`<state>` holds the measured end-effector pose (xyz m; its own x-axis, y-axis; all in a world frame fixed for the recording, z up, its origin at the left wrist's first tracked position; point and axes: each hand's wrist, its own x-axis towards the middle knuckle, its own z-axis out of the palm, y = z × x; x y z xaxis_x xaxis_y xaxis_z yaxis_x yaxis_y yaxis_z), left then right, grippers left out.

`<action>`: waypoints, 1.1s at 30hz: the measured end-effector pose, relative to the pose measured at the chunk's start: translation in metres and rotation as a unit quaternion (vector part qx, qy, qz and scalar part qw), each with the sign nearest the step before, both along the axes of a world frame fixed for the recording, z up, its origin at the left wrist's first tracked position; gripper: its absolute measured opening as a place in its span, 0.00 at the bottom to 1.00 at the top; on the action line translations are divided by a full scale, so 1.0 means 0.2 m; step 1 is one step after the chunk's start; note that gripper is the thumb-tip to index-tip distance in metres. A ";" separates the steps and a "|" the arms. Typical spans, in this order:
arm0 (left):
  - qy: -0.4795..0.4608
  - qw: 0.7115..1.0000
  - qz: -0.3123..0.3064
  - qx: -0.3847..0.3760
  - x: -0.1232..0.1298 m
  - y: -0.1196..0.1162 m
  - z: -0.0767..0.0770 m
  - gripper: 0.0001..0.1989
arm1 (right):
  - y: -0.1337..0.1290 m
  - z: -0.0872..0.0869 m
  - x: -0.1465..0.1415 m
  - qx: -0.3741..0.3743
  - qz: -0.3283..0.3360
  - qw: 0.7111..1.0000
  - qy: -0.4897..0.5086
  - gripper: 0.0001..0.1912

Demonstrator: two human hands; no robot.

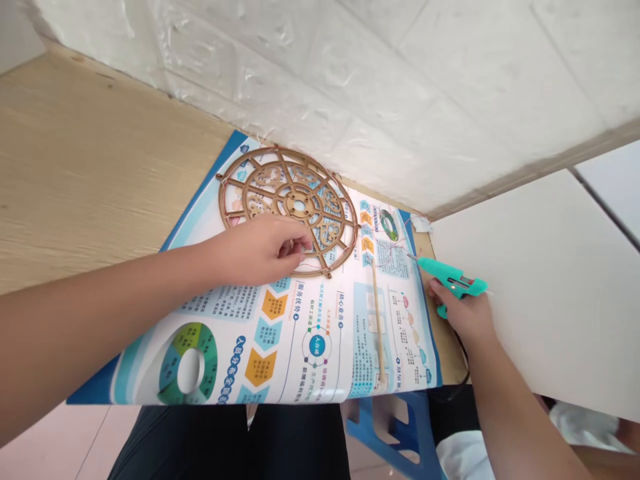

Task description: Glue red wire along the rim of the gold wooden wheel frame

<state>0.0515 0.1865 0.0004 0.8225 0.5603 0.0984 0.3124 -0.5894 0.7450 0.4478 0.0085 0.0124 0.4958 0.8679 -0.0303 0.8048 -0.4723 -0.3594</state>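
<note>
Wood desk [90, 147], wht brick-look wall [350, 87], blue plastic stool [395, 427] below.

Fingers in the way right now, hiding plenty
Under the curled fingers [295, 245] of the left hand [253, 250], part of the fretwork wooden wheel [299, 193] disappears; inside the fingers [436, 290] of the right hand [467, 317], the handle of the teal glue gun [450, 277] is lost; beside those fingers, the poster's [320, 333] print is too small to read

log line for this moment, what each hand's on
left hand: on round wooden frame | right hand: holding teal glue gun | underneath: printed poster
</note>
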 end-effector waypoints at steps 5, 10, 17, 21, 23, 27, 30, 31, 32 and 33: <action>0.021 1.000 0.005 -0.009 0.01 -0.02 0.00 0.11 | 0.04 0.01 -0.08 -0.042 -0.080 0.995 -0.031 0.18; 0.028 0.999 0.005 -0.015 0.02 -0.04 0.00 0.12 | 0.02 0.10 -0.14 -0.094 -0.102 0.990 -0.016 0.23; 0.023 1.000 0.003 -0.013 0.02 -0.04 -0.02 0.12 | -0.09 0.11 -0.17 -0.130 -0.105 0.986 -0.017 0.24; 0.024 1.000 0.001 -0.020 0.02 -0.04 -0.03 0.15 | -0.12 0.10 -0.18 -0.137 -0.109 0.984 -0.033 0.25; 0.022 0.999 -0.004 -0.028 0.02 -0.04 -0.02 0.15 | -0.16 0.13 -0.21 -0.132 -0.118 0.983 -0.056 0.25; 0.017 0.999 -0.021 -0.026 0.02 -0.04 -0.01 0.13 | -0.25 0.21 -0.32 -0.101 -0.143 0.974 -0.142 0.25; 0.024 0.999 -0.032 -0.020 0.01 -0.04 -0.01 0.11 | -0.24 0.23 -0.43 -0.062 0.003 0.984 -0.165 0.19; 0.024 0.999 -0.036 -0.021 0.01 -0.04 -0.01 0.11 | -0.21 0.22 -0.46 -0.059 0.072 0.983 -0.158 0.16; 0.024 0.999 -0.040 -0.022 0.01 -0.04 -0.01 0.11 | -0.17 0.20 -0.48 -0.062 0.139 0.976 -0.155 0.14; 0.022 0.999 -0.039 -0.024 0.01 -0.04 -0.01 0.11 | -0.11 0.18 -0.50 -0.066 0.231 0.953 -0.185 0.17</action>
<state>0.0537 0.1779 -0.0023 0.8671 0.4968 0.0364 0.2989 -0.5775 0.7597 0.3480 -0.0136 0.0475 0.0602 0.9969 -0.0512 0.9979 -0.0588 0.0270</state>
